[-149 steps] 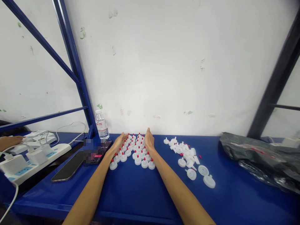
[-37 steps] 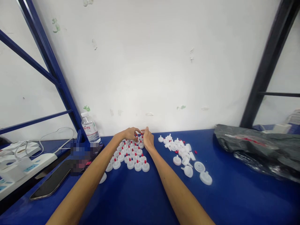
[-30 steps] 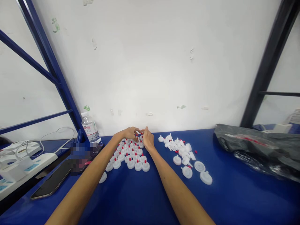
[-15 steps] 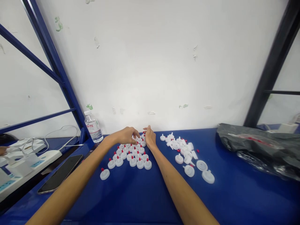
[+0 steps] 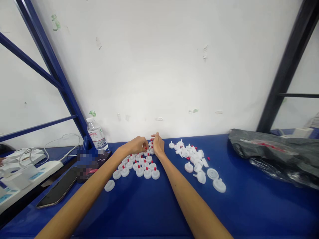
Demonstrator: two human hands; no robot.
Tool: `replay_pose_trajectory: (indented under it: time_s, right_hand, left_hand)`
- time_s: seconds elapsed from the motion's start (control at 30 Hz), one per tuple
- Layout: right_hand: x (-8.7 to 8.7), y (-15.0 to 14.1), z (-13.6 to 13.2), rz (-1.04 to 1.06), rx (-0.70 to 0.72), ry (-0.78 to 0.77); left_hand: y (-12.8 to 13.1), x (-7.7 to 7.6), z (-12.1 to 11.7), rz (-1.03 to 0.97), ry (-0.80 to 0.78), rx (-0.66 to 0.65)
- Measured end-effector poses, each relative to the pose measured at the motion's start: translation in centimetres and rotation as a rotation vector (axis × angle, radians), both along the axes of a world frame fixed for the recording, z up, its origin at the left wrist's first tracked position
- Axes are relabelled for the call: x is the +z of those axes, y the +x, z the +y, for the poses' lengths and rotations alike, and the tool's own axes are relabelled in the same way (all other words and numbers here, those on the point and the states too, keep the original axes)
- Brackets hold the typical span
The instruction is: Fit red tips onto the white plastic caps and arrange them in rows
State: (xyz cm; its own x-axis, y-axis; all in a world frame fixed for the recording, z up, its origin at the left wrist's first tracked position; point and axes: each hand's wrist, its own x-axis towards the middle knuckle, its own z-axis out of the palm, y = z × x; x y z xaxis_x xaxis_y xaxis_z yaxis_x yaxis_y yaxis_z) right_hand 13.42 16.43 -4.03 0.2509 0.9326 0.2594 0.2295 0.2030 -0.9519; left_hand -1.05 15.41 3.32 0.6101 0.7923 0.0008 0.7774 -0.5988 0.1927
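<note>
Standing grouped, round white plastic red-tipped caps (image 5: 156, 174) are flanked by open right hand (image 5: 158, 145); left hand (image 5: 137, 145) curled, grip unclear; spouted white plastic lids (image 5: 219, 186) left untipped.

Has a bare left hand (image 5: 138, 145) and bare right hand (image 5: 159, 145); shows slim, bare forearms (image 5: 188, 196); bears a tiny spot elbow-side of the right wrist (image 5: 162, 157).
</note>
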Motion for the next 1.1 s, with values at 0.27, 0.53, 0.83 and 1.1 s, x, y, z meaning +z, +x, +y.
replay_pose_trajectory:
  time_s: [0.27, 0.53, 0.83, 1.1]
  right_hand:
    - [0.2, 0.1, -0.3, 0.008, -0.002, -0.005]
    - [0.4, 0.1, -0.5, 0.013, 0.002, -0.002]
    - [-0.1, 0.0, -0.2, 0.001, -0.007, 0.022]
    - [-0.2, 0.0, -0.1, 0.012, -0.007, 0.035]
  left_hand:
    - [-0.9, 2.5, -2.0, -0.011, 0.038, 0.048]
    - [-1.5, 4.2, -3.9, 0.028, -0.082, 0.064]
    - [-0.2, 2.6, -3.9, 0.031, -0.125, 0.009]
    - [0.2, 1.7, -3.3, 0.002, -0.005, -0.033]
